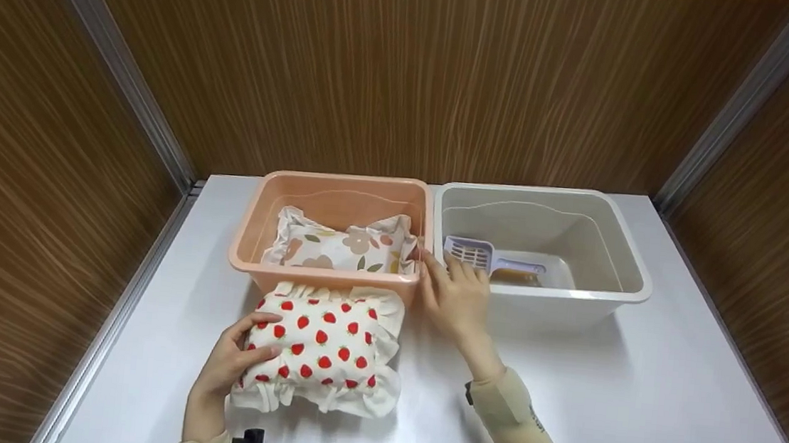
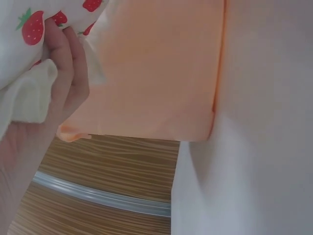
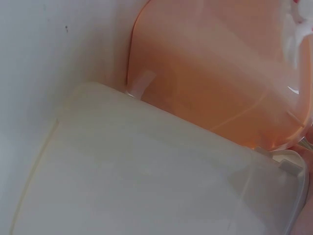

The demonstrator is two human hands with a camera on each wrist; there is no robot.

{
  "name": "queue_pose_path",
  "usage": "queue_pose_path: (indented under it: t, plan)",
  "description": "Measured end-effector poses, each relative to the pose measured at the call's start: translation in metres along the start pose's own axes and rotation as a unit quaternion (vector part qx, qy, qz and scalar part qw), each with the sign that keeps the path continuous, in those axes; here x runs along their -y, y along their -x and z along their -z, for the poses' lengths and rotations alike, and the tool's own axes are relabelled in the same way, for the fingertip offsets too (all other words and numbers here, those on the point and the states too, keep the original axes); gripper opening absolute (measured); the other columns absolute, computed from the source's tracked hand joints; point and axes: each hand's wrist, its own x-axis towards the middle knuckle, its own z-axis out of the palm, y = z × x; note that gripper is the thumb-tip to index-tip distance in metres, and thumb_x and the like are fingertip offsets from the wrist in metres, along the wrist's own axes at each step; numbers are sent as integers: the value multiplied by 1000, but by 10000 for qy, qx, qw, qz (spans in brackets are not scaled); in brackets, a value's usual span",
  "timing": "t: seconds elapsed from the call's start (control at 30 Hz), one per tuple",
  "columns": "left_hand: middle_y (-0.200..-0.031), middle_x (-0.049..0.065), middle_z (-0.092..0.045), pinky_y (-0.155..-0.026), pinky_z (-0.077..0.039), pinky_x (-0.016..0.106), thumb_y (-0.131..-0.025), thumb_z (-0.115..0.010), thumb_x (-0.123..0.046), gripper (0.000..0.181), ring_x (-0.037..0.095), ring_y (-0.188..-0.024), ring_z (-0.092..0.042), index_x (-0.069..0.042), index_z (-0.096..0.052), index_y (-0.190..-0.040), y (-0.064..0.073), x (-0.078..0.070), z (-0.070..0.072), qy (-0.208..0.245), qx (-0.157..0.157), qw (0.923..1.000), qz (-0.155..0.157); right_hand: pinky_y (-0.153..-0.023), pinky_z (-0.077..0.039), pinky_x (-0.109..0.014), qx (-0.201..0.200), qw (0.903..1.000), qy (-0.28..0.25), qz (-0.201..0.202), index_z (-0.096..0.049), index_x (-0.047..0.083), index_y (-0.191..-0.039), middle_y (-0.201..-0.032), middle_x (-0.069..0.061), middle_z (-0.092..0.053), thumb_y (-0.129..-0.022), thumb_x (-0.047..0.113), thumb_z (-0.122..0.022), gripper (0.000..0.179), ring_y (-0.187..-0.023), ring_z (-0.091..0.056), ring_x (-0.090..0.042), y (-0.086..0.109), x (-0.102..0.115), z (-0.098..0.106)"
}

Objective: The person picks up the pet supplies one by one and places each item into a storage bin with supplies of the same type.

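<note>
My left hand (image 1: 229, 360) grips the left side of a white pillow (image 1: 323, 347) printed with red strawberries and edged with ruffles. The pillow is in front of the orange bin (image 1: 346, 199), close to its front wall. In the left wrist view, fingers (image 2: 66, 58) press into its fabric. Inside that bin lies a floral ruffled pillow (image 1: 356, 247). My right hand (image 1: 460, 306) reaches over the spot where the two bins meet, its relaxed fingers at the rims beside the floral pillow's right corner; the fingertips are partly hidden.
A grey-white bin (image 1: 544, 224) stands against the orange one on the right, with a lavender slotted litter scoop (image 1: 519, 266) inside. Both bins sit on a white table (image 1: 692, 412). Wood-grain panels (image 1: 407, 73) with metal corner strips enclose the back and sides.
</note>
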Motion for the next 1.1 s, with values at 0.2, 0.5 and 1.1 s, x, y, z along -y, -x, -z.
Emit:
queue_pose_path:
  t: [0.2, 0.5, 1.1]
  plan:
    - [-125, 9, -54, -83, -56, 34, -82, -62, 13, 40, 22, -105, -61, 0, -59, -120, -2, -7, 3, 113, -2, 9994, -336, -78, -45, -48, -97, 9999, 19, 29, -70, 18, -121, -111, -15, -70, -93, 30, -58, 32, -94, -65, -35, 0, 0, 0]
    - [-121, 7, -57, -82, -57, 34, -83, -61, 14, 41, 20, -104, -62, -6, -61, -119, -4, -13, 3, 200, 46, 9981, -583, -79, -45, -47, -90, 9999, 54, 43, -69, 20, -122, -111, -16, -70, -94, 31, -57, 33, -94, -65, -35, 0, 0, 0]
    - [-125, 5, -55, -82, -56, 32, -83, -60, 15, 43, 26, -108, -59, -8, -61, -120, 1, -24, 2, 143, 5, 9966, -814, -76, -45, -47, -139, 9999, 55, 57, -71, 19, -120, -110, -15, -70, -94, 32, -56, 33, -92, -65, -36, 0, 0, 0]
